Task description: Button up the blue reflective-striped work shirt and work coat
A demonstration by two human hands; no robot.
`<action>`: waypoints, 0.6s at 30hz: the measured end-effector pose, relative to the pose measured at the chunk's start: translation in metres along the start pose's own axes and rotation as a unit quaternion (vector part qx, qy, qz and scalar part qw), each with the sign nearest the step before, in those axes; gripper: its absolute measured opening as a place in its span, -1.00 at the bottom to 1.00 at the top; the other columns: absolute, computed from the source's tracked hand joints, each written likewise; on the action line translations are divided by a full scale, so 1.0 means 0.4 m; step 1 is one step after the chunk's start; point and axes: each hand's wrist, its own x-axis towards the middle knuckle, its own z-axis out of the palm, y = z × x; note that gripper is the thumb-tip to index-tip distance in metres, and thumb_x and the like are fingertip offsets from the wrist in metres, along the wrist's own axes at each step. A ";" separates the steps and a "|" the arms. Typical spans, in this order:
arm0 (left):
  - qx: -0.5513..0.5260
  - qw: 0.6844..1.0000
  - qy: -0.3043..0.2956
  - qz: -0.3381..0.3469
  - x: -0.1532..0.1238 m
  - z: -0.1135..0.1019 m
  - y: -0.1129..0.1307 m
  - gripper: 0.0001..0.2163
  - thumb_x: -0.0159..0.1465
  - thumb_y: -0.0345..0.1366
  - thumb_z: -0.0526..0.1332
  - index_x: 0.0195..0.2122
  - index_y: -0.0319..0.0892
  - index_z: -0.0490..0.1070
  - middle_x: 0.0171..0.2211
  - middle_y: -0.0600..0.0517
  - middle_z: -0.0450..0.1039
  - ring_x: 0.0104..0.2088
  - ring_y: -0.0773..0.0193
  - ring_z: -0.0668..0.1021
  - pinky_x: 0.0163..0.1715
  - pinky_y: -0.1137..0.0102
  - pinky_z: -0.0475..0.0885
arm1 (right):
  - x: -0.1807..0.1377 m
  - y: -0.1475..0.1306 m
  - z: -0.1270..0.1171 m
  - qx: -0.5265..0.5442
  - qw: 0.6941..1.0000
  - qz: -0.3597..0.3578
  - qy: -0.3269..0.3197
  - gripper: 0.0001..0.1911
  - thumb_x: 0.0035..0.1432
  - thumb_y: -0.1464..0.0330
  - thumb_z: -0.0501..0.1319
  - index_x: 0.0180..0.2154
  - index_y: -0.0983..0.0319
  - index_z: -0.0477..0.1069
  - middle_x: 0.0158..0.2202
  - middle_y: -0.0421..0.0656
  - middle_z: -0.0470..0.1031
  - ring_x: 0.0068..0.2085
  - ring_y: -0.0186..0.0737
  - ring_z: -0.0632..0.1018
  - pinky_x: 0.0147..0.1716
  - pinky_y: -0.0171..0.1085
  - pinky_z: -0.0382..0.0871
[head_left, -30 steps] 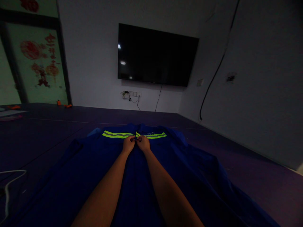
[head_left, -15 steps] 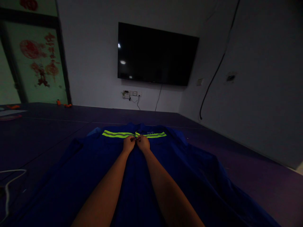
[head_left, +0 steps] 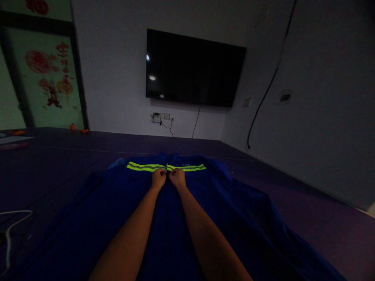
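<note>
- One left hand (head_left: 159, 179) and one right hand (head_left: 177, 178) made two.
- There was one blue garment (head_left: 170, 218).
- Yellow-green strips (head_left: 143, 167) numbered two.
- One screen (head_left: 195, 68) was there.
- One white cable (head_left: 8, 242) was there.

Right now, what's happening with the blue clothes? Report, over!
Left grip, right grip: fingers curled at blue garment, beside yellow-green band; too dark to confirm hold. Garment spread on purple surface. White cable at left, apart from both grips.
</note>
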 end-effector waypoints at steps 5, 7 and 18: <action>-0.010 1.000 0.004 -0.007 -0.002 0.000 -0.002 -0.83 0.03 -0.50 0.09 -0.48 -0.21 0.46 -0.41 0.01 0.51 -0.31 0.28 0.51 -0.21 0.34 0.38 | 0.002 0.003 0.000 0.004 1.000 -0.011 -0.007 -0.82 -0.09 0.46 0.13 -0.43 0.28 0.49 -0.42 -0.10 0.55 -0.37 -0.28 0.52 -0.41 -0.44 0.28; -0.012 1.000 0.001 -0.009 -0.002 0.000 -0.002 -0.83 0.03 -0.49 0.09 -0.48 -0.20 0.46 -0.41 0.02 0.51 -0.31 0.28 0.51 -0.21 0.34 0.38 | 0.002 0.003 0.001 0.008 1.000 -0.015 -0.010 -0.82 -0.10 0.47 0.13 -0.43 0.29 0.49 -0.41 -0.10 0.55 -0.37 -0.28 0.52 -0.40 -0.45 0.28; -0.019 1.000 0.002 -0.009 0.000 0.004 -0.007 -0.85 0.05 -0.47 0.08 -0.51 -0.22 0.43 -0.45 0.02 0.49 -0.35 0.30 0.51 -0.25 0.39 0.38 | -0.006 -0.009 -0.006 -0.007 0.999 -0.030 -0.010 -0.84 0.01 0.40 0.14 -0.30 0.20 0.43 -0.42 -0.18 0.50 -0.37 -0.31 0.48 -0.43 -0.43 0.21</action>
